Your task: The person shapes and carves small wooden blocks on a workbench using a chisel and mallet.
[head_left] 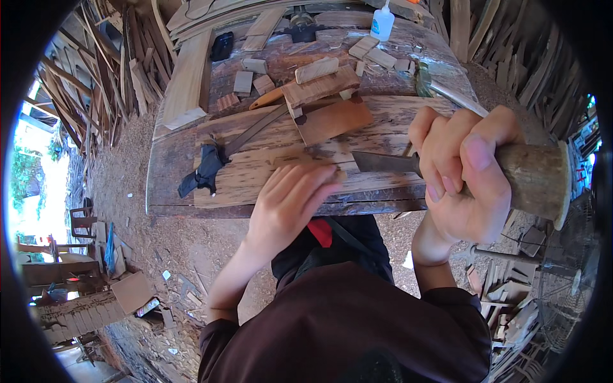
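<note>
We close our right hand (466, 169) around a chisel (389, 163); left of this grip, our left hand (287, 198) curls, its hold unclear.

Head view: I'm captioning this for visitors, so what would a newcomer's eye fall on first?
Probably the right hand, at right, gripping a bladed tool that points left over the workbench. Next, the white bottle at the bench's far side and the black wrapping at its near left.

Stacked timber (460, 29), a worn workbench (171, 156) and a chip-strewn floor (179, 246) show a woodworking workshop.
</note>
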The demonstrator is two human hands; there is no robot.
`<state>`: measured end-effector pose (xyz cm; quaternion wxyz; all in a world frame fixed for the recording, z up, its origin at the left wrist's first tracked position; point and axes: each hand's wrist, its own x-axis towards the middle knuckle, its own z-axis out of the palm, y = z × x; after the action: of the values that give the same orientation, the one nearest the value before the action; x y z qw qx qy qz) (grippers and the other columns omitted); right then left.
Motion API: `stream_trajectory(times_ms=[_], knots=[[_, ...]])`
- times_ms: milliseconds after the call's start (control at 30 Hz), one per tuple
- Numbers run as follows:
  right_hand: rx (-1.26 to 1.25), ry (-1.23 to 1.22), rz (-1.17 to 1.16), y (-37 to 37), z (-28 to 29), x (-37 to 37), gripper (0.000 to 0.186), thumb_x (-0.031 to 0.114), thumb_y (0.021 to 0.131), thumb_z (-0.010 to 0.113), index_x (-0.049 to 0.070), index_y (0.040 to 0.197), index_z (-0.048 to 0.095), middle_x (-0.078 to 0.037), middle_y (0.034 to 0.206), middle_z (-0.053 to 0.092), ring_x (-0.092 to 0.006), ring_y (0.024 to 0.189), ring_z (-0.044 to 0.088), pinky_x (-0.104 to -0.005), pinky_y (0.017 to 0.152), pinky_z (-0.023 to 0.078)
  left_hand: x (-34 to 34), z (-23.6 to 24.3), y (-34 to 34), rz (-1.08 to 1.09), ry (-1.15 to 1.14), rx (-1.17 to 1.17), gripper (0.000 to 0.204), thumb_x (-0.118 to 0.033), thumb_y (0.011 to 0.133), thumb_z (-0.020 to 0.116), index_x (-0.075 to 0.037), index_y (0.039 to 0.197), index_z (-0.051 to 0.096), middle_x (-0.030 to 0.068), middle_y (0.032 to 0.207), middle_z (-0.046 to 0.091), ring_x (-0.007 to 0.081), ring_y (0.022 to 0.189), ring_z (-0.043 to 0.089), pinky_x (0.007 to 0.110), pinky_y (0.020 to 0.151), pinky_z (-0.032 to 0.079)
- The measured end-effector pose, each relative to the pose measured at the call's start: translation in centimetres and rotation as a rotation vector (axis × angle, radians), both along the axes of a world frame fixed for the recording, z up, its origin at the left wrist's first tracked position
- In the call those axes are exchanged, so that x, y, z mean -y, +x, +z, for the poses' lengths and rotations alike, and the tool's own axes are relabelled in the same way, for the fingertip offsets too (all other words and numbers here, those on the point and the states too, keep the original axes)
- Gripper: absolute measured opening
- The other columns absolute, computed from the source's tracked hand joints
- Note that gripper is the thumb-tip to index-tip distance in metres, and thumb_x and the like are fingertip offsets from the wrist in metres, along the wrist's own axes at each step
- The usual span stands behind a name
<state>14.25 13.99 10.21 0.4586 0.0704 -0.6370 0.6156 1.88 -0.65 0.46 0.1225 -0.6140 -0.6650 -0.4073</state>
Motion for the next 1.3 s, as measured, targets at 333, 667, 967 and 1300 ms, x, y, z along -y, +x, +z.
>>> stream_trajectory(times_ms=[333, 667, 967, 1300], knots=[[0.111, -0.148, -0.112, -1.9, 0.4, 0.2, 0.014, 0.007, 0.087, 0.05, 0.009, 0.077, 0.041, 0.001, 0.054, 0.037, -0.0071, 0.043, 0.031, -0.0284, 0.062, 0.034, -1.0, 0.0, -0.2, 0.019, 0.029, 0.074, 0.026, -0.006, 0.077, 0.074, -0.001, 0.101, 0.066, 0.0089, 0.093, 0.062, 0.0259, 0.081, 0.064, 0.036, 0.07, 0.051], [0.025, -0.245, -0.062, -2.4, 0.6, 0.0, 0.014, 0.011, 0.086, 0.056, 0.005, 0.077, 0.049, 0.0, 0.053, 0.04, -0.0082, 0.042, 0.035, -0.0277, 0.061, 0.038, -1.0, -0.7, 0.3, 0.058, 0.076, 0.012, 0.027, -0.001, 0.074, 0.077, 0.003, 0.099, 0.068, 0.009, 0.092, 0.063, 0.0212, 0.078, 0.064, 0.031, 0.068, 0.051], [0.03, -0.158, -0.184, -3.5, -0.3, 0.8, 0.015, 0.006, 0.086, 0.058, 0.003, 0.075, 0.048, 0.0, 0.052, 0.041, -0.008, 0.042, 0.037, -0.0251, 0.047, 0.035, -1.2, -0.6, 0.2, 0.052, 0.079, -0.041, 0.031, -0.003, 0.073, 0.078, 0.002, 0.102, 0.066, 0.0095, 0.093, 0.061, 0.0245, 0.078, 0.064, 0.035, 0.067, 0.051], [0.067, -0.049, -0.19, -4.0, -1.9, 0.8, 0.01, 0.006, 0.086, 0.064, 0.001, 0.081, 0.057, -0.004, 0.059, 0.054, -0.0064, 0.042, 0.045, -0.0222, 0.039, 0.034, -1.0, -0.6, 0.2, 0.052, 0.086, -0.011, 0.03, -0.002, 0.074, 0.077, 0.003, 0.101, 0.066, 0.0101, 0.093, 0.062, 0.0248, 0.079, 0.064, 0.035, 0.067, 0.051]])
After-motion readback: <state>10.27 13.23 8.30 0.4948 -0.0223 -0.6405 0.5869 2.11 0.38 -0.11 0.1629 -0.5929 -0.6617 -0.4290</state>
